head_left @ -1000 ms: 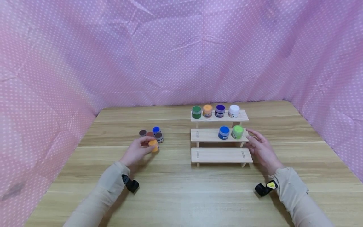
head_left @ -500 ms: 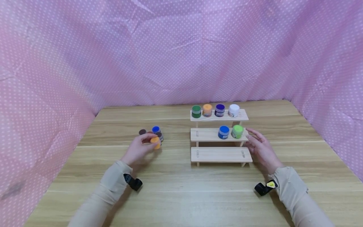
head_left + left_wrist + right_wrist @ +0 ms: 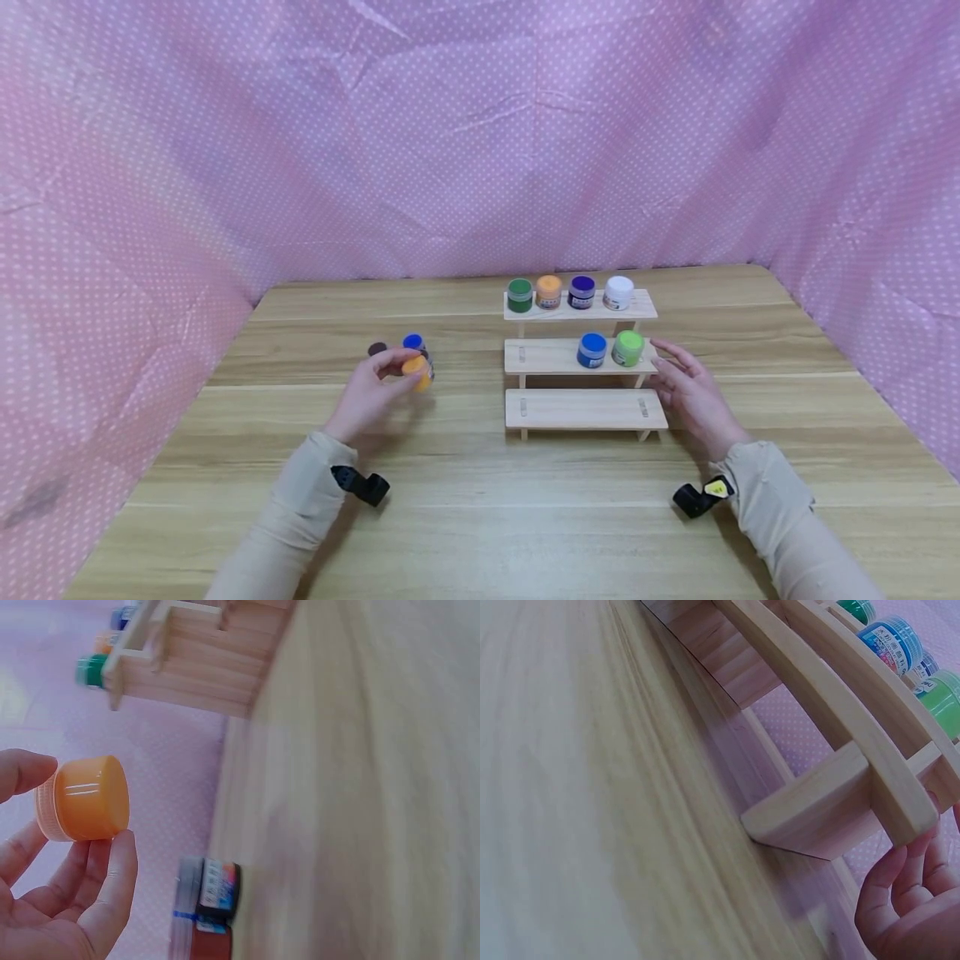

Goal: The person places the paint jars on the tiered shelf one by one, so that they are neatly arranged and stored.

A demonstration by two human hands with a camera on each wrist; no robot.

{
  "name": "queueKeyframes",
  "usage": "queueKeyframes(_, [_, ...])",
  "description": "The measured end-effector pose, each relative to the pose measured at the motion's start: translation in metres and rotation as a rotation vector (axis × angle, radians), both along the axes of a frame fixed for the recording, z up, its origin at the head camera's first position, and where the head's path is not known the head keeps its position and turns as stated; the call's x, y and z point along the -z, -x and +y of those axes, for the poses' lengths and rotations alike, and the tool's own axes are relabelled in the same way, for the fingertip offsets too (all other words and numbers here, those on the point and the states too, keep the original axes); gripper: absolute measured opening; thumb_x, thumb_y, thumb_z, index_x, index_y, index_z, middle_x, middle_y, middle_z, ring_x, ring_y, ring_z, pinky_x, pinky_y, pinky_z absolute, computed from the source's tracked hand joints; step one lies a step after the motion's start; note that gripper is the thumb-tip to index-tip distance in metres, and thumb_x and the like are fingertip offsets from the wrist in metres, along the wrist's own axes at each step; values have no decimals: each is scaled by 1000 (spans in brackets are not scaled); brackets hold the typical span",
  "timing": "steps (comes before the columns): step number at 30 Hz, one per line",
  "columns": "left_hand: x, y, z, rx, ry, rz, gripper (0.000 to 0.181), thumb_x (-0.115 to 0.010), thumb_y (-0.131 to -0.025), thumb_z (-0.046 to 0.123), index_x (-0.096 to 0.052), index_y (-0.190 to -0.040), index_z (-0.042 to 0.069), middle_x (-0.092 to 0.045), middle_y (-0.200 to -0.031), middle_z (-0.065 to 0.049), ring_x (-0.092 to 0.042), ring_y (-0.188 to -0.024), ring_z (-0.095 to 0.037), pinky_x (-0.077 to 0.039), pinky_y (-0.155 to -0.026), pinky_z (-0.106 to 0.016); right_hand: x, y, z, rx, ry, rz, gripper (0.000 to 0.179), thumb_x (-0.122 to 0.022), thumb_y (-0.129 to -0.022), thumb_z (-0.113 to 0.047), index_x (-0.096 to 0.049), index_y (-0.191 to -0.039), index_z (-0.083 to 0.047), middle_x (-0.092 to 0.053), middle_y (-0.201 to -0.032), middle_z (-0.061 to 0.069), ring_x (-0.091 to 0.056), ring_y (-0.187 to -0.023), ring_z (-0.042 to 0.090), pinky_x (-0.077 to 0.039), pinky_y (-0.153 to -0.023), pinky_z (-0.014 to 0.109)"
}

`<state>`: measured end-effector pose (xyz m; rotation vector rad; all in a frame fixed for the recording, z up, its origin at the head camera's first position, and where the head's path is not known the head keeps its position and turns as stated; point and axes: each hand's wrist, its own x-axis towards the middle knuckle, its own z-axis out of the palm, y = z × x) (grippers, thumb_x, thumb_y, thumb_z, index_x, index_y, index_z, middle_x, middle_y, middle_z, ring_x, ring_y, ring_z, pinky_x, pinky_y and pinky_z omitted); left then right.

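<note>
My left hand (image 3: pixel 367 396) pinches an orange paint jar (image 3: pixel 90 799) between thumb and fingers, raised off the table. Beneath and behind it stand several small jars, among them a blue-lidded jar (image 3: pixel 413 342) and a dark brown-lidded jar (image 3: pixel 377 348); the hand partly hides this group. My right hand (image 3: pixel 696 404) holds the right end of a three-tier wooden display rack (image 3: pixel 581 408), thumb and fingers at the board ends. Closest to that hand on the middle tier sits a light green jar (image 3: pixel 628 348), with a blue jar (image 3: pixel 592 350) to its left.
Along the top tier stand a dark green jar (image 3: pixel 520 296), an orange jar (image 3: pixel 548 292), a dark purple jar (image 3: pixel 581 293) and a white jar (image 3: pixel 618 293). The bottom tier is bare. A pink dotted cloth (image 3: pixel 465 142) hangs behind the wooden table (image 3: pixel 480 517).
My left hand has lifted the orange jar and shifted slightly right and away from me, covering more of the small jars. The right hand stays at the rack.
</note>
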<state>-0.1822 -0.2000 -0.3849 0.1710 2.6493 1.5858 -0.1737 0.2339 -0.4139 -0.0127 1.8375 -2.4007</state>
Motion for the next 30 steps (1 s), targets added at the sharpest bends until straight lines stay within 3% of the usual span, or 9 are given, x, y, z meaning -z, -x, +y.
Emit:
queueKeyframes(10, [-9,-3,9,-19,-81,91,40,-69,-83,30,-62,-117,10,-61,-113,-7,-55,-95,-10,-43,-88,-27,1,-1,0,1,16,0,29,-56,-93,-19,-52,-121,-25,-63,-92,-12,-59,-79,4,-52,-74,17])
queueKeyframes(15, [-14,-2,15,-41,-174,78,42,-71,-82,27,-61,-119,8,-61,-116,-6,-60,-94,-3,-49,-83,-17,-1,-1,0,1,-16,-15,33,-56,-93,-22,-49,-125,-25,-64,-94,-13,-59,-81,4,-52,-76,17])
queueKeyframes(20, [-21,-1,25,-31,-309,46,43,-70,-83,21,-58,-120,4,-62,-111,-7,-62,-92,-5,-55,-79,-22,-2,-1,0,-2,3,-4,27,-55,-94,-19,-53,-119,-27,-64,-92,-12,-59,-80,4,-52,-75,18])
queueKeyframes(23, [-23,0,31,-27,-312,45,41,-69,-84,20,-58,-120,5,-61,-113,-9,-60,-94,-7,-56,-79,-26,-2,-2,-1,-3,28,7,23,-55,-94,-17,-56,-114,-29,-64,-90,-11,-59,-79,4,-51,-74,17])
queueKeyframes(30, [-27,3,43,-32,-285,32,41,-68,-84,22,-58,-121,7,-60,-116,-10,-57,-97,-8,-50,-75,-16,0,0,-1,-10,44,23,24,-54,-94,-16,-56,-115,-26,-64,-91,-11,-59,-78,4,-52,-73,17])
